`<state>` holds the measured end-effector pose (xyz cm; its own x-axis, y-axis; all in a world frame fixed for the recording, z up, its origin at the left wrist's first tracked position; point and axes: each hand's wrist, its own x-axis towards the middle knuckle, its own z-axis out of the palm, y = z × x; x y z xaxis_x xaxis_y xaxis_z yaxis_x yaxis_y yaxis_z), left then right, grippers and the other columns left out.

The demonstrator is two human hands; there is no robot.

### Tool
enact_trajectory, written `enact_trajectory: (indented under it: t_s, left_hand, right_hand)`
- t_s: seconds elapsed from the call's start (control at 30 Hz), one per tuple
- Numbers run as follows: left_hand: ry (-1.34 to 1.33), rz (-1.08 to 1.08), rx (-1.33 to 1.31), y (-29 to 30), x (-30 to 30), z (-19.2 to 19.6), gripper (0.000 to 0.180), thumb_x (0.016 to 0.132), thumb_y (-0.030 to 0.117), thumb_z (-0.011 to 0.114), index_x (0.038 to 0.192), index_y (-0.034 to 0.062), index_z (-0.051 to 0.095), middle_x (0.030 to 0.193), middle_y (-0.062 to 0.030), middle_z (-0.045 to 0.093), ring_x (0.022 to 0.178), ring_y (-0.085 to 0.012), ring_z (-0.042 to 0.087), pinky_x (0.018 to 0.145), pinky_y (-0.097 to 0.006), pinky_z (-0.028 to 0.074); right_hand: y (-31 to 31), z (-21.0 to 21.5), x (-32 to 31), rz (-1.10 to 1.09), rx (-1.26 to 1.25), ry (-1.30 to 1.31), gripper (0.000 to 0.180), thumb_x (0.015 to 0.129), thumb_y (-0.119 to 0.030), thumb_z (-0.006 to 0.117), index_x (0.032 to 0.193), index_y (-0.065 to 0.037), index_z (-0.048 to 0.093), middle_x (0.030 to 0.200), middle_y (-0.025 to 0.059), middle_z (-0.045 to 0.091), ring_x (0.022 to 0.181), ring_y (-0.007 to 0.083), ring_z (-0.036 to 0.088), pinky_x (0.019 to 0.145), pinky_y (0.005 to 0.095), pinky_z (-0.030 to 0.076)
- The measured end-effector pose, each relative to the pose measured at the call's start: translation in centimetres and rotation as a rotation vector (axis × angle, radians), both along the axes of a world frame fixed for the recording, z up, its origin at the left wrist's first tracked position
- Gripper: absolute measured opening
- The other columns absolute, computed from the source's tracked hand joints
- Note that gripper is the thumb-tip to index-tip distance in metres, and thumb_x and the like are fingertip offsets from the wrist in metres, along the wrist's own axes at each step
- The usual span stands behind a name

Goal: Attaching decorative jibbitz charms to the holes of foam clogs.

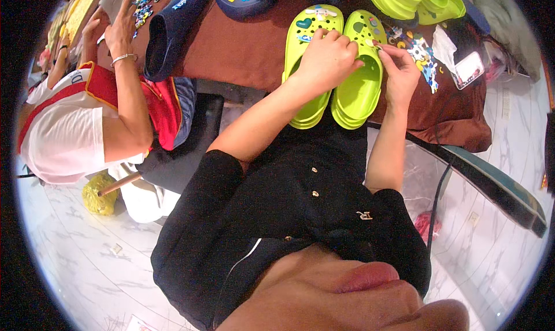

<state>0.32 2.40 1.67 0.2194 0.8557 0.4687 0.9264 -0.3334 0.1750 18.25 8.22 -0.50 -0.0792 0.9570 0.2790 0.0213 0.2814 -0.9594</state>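
Observation:
A pair of lime-green clogs stands side by side on the brown cloth (237, 56) in front of me, toes pointing away. The left clog (293, 37) carries a white character charm, a dark green heart and a blue charm. On the right clog (351, 108) sit several small charms around the vent holes. My left hand (328, 56) is closed over the inner side of the right clog, its thumb by the opening; its fingertips are partly hidden. At that clog's outer edge, my right hand (400, 71) pinches a small reddish-and-white shoe charm between thumb and finger.
Loose charms (425, 59) lie right of the clogs, beside a white crumpled wrapper (444, 45) and a phone (469, 69). More lime-green clogs (396, 0) and navy clogs (173, 33) stand farther back. At left, a person (69, 126) in white and red works close by.

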Motion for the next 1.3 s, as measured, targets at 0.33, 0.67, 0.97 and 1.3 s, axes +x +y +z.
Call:
enact_trajectory:
  t_s: [0.33,0.67,0.97,1.3]
  left_hand:
    - [-0.011,0.060,0.150,-0.4,0.4,-0.7,0.026,0.074,0.028,0.073,0.092,0.0084,0.070,0.079,-0.0055,0.068,0.086,-0.0214,0.065,0.079,-0.036,0.048]
    - [-0.006,0.061,0.152,-0.7,0.6,-0.3,0.023,0.073,0.027,0.072,0.088,0.0096,0.069,0.076,-0.0044,0.067,0.083,-0.0204,0.064,0.077,-0.035,0.048]
    - [-0.011,0.065,0.204,-1.0,0.5,-0.3,0.018,0.073,0.026,0.071,0.077,0.0095,0.066,0.073,-0.0037,0.065,0.082,-0.0205,0.062,0.076,-0.036,0.046]
    - [0.015,0.090,0.141,-1.3,0.4,0.2,0.019,0.073,0.025,0.071,0.082,0.0092,0.069,0.079,-0.0046,0.067,0.089,-0.0211,0.064,0.078,-0.038,0.048]
  right_hand:
    - [2.1,1.9,-0.8,0.234,0.219,-0.358,0.012,0.079,0.000,0.069,0.091,0.000,0.070,0.097,0.0100,0.071,0.090,0.0200,0.066,0.085,0.0309,0.050]
    - [2.3,4.1,0.1,0.354,0.519,-0.687,0.023,0.074,0.005,0.061,0.094,-0.003,0.070,0.097,0.0110,0.070,0.097,0.0294,0.063,0.087,0.0378,0.050]
    - [-0.2,5.7,-0.1,0.333,0.630,-0.933,0.027,0.074,-0.010,0.063,0.099,-0.004,0.069,0.106,0.0106,0.067,0.106,0.0284,0.059,0.093,0.0410,0.045]
    - [-2.3,5.0,-2.0,0.138,0.830,-1.005,0.040,0.072,-0.011,0.067,0.112,-0.007,0.063,0.097,0.0074,0.066,0.102,0.0255,0.059,0.087,0.0391,0.044]
